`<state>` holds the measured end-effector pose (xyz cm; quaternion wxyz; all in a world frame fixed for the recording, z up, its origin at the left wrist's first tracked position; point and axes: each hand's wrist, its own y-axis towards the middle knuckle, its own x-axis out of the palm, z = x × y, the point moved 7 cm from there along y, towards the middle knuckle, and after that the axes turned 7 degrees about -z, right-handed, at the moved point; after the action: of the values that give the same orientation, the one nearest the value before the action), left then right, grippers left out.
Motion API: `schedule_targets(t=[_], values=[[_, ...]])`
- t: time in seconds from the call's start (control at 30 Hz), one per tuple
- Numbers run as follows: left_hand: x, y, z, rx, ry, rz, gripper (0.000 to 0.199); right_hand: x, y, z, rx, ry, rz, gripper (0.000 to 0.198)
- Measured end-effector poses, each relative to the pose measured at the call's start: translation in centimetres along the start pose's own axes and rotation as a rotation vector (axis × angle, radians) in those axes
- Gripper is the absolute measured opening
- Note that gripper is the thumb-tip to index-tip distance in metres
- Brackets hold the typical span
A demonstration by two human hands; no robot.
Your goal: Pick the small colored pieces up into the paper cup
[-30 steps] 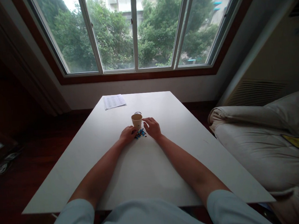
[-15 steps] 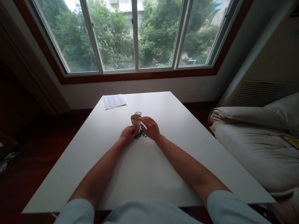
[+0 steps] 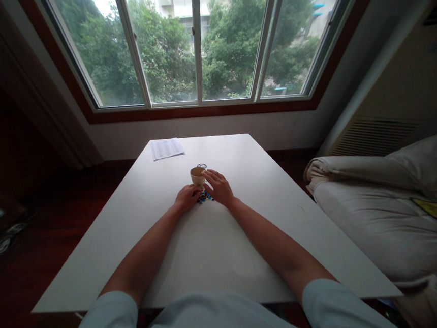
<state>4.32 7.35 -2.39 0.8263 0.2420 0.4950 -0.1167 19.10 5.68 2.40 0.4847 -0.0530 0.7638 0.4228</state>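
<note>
A pale paper-like cup stands upright on the white table, its mouth facing up. In front of it lies a small heap of tiny blue, dark and yellow pieces, too small to name surely. My left hand rests at the heap's left side, fingertips closed together at the edge of the pieces; what they hold, if anything, is hidden. At the cup's right side, my right hand has its fingers stretched out along the rim and the thumb apart. Whether it touches the cup I cannot tell.
Just behind the cup is a small dark looped item, partly covered. Sheets of paper lie at the table's far left corner. A beige sofa stands to the right, and a window is beyond the table.
The cup and my right hand's fingers have shifted very slightly left. My left hand stays almost still beside the small pieces.
</note>
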Motion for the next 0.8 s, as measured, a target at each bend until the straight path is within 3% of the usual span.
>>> schedule_targets(t=[0.3,0.63,0.8], values=[[-0.3,-0.2,0.4,0.007,-0.007,0.007,0.021,0.8,0.0,0.1,-0.072,-0.005,-0.006,0.052],[-0.4,-0.2,0.4,-0.009,-0.020,0.001,0.021,1.3,0.2,0.2,-0.048,-0.006,-0.060,0.053],[-1.1,-0.3,0.5,-0.012,-0.055,0.063,0.022,1.0,0.1,0.0,-0.029,-0.007,-0.053,0.051]])
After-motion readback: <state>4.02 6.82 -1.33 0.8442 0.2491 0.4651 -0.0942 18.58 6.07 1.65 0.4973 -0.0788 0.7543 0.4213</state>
